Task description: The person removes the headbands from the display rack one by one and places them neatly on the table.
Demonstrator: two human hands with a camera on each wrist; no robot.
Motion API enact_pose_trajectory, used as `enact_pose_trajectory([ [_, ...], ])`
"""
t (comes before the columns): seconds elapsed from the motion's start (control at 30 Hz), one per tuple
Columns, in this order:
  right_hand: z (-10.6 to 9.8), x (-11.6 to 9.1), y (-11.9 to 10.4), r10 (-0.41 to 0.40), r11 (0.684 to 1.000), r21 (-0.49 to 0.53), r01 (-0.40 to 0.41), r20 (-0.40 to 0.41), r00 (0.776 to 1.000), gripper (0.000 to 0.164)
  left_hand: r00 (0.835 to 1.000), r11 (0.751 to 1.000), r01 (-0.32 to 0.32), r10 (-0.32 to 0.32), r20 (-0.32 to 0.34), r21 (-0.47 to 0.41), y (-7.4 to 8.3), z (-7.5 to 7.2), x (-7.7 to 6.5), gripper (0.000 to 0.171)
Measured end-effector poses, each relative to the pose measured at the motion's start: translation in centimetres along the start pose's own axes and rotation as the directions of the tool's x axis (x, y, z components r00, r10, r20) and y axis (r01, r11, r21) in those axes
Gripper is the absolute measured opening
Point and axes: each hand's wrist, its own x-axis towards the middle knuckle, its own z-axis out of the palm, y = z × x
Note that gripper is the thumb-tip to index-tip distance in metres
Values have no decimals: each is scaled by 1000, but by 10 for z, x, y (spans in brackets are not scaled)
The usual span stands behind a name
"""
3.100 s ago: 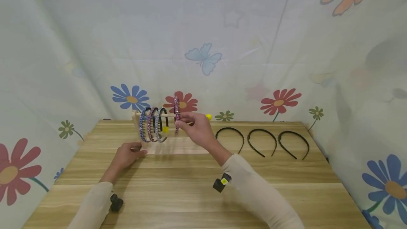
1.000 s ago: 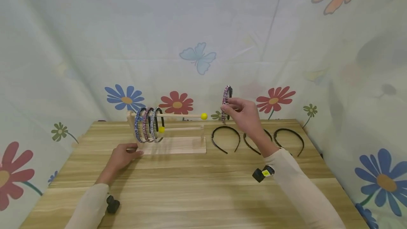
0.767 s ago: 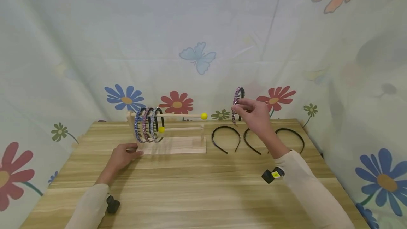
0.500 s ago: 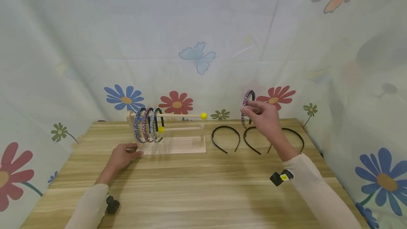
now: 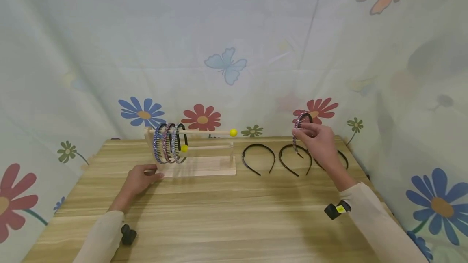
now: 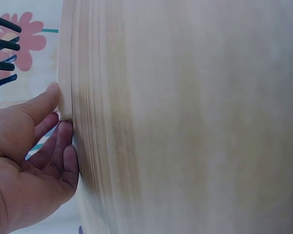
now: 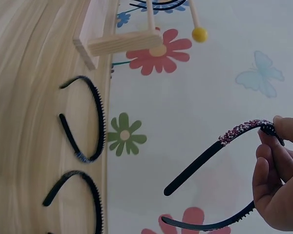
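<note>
My right hand (image 5: 321, 143) pinches a pink glitter headband (image 5: 295, 141) between thumb and fingers, above the right part of the table. In the right wrist view its black ends hang free of the fingers. My left hand (image 5: 140, 180) holds the left end of a wooden headband rack (image 5: 224, 169); in the left wrist view the thumb lies on the base (image 6: 65, 97) with the fingers curled against its end. On the rack's upper peg hang a blue headband (image 5: 156, 145), a pink one (image 5: 165, 145) and a silver one (image 5: 174, 145).
Three dark headbands lie in a row on the table: left (image 5: 244, 160), middle (image 5: 281, 160) and right (image 5: 343, 158), the last partly behind my right hand. The upper peg ends in a yellow ball (image 5: 233, 132); the lower peg has another (image 5: 184, 148). A flowered cloth (image 5: 234, 23) hangs behind.
My right hand has carried the pink headband off the upper peg, to the right past the yellow ball, and lately lower over the dark headbands. The left hand stays at the rack.
</note>
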Motion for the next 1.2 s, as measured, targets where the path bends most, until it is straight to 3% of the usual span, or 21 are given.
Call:
enact_pose_trajectory([
  [0.13, -7, -4, 10, 39, 999, -8, -39, 21, 999, 60, 1000, 1000, 2, -2, 2, 8, 0, -1, 1, 52],
  [0.67, -35, -25, 52, 126, 966, -223, -134, -50, 991, 56, 1000, 1000, -8, 8, -10, -3, -4, 2, 2, 52],
  [0.97, -46, -37, 67, 261, 936, -237, -261, -30, 965, 67, 1000, 1000, 5, -5, -7, -2, -8, 2, 4, 53],
  [1.2, -51, -45, 81, 303, 914, -274, -300, -35, 952, 68, 1000, 1000, -4, 4, -7, 3, -8, 2, 4, 54],
])
